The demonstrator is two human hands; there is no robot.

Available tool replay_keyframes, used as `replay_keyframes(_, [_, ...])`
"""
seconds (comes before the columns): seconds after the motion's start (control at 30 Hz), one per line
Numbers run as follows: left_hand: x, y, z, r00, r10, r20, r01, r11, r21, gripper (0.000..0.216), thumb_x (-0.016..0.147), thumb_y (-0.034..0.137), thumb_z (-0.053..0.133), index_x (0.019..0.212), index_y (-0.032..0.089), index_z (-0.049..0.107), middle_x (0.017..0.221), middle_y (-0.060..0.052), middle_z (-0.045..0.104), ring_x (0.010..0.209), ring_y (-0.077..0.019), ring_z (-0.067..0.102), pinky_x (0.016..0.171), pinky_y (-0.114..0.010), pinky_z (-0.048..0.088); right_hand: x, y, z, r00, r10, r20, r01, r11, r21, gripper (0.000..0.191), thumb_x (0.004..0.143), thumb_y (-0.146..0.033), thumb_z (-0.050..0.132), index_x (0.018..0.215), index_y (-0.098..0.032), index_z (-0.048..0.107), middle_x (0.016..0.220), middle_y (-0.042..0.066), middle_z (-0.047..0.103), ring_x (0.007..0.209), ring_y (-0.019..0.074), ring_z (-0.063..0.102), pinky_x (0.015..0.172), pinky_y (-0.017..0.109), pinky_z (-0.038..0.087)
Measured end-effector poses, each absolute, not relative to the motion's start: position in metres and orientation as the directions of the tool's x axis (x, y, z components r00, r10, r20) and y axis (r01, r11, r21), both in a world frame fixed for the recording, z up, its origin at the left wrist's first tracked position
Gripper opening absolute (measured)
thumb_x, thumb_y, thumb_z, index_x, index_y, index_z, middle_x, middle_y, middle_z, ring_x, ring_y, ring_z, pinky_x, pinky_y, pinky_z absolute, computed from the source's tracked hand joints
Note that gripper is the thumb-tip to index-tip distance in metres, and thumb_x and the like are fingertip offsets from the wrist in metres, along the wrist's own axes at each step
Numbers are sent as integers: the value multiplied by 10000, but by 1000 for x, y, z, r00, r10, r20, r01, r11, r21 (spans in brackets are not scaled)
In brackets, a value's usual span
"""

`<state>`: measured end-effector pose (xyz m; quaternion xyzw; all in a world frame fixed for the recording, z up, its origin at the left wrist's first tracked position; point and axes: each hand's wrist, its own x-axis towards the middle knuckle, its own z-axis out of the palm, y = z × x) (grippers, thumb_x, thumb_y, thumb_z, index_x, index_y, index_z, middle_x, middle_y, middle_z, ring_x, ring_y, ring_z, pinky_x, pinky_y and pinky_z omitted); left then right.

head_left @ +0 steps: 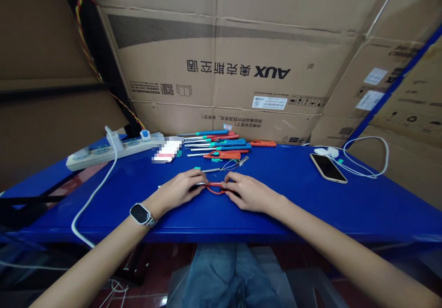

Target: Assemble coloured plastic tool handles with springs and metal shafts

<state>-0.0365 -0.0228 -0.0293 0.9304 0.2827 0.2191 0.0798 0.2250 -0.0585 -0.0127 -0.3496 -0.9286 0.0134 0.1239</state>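
Observation:
Between my two hands lies a long-necked lighter with a red-orange handle (215,189), low over the blue table. My left hand (183,187), wearing a wristwatch (141,213), closes around its silver neck. My right hand (244,192) pinches the other end of the red handle, and the fingers cover that end. Just beyond the fingertips lies a loose metal tube (211,170) with thin wires (230,164) leading to a small part (243,160). Farther back, several blue and red-orange lighters (221,145) lie in a pile, necks to the left.
A white power strip (113,150) with plugs and a white cable stands at the left back. At the right lies a phone (328,168) beside a charger cable (371,175). A pixelated flat item (167,150) lies left of the pile. Cardboard (238,45) walls the table's back.

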Motion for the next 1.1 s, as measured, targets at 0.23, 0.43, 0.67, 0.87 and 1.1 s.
replay_keyframes(0.23, [-37, -27, -26, 686, 642, 342, 564, -767, 307, 258, 969, 302, 492, 1129, 203, 668, 1106, -85, 645, 1015, -218, 647, 901, -328, 533, 227, -58, -19, -739, 622, 260, 628, 775, -70, 297, 987, -208, 461, 1214, -128, 635, 1105, 150, 621, 997, 234, 630, 906, 394, 539])
replay_keyframes(0.43, [-40, -25, -25, 697, 635, 333, 542, -771, 335, 248, 968, 271, 482, 1080, 211, 695, 1068, -80, 661, 994, -219, 643, 901, -353, 531, 228, -58, -19, -739, 622, 258, 628, 775, -72, 305, 990, -214, 458, 1221, -147, 645, 1097, 138, 628, 980, 222, 634, 898, 380, 542])
replay_keyframes(0.67, [-42, -22, -28, 728, 595, 342, 486, -799, 355, 261, 989, 277, 475, 1065, 199, 713, 1038, -78, 662, 940, -197, 642, 875, -336, 527, 224, -63, -13, -716, 670, 196, 678, 734, -29, 300, 985, -227, 464, 1175, -130, 676, 1076, 133, 631, 970, 219, 639, 894, 365, 535])
replay_keyframes(0.87, [-41, -25, -28, 729, 600, 328, 508, -797, 327, 294, 994, 282, 465, 1090, 198, 731, 1052, -92, 651, 933, -202, 640, 864, -336, 526, 218, -65, -9, -710, 685, 160, 698, 716, 33, 297, 995, -247, 442, 1128, -109, 668, 1069, 143, 644, 985, 240, 636, 911, 385, 524])
replay_keyframes(1.1, [-37, -29, -28, 691, 637, 342, 540, -769, 342, 295, 985, 259, 468, 1178, 201, 683, 1104, -94, 660, 1014, -223, 631, 912, -348, 518, 217, -68, -11, -702, 684, 198, 699, 715, 3, 304, 1003, -249, 427, 1113, -98, 667, 1067, 155, 664, 1040, 257, 627, 953, 405, 511])
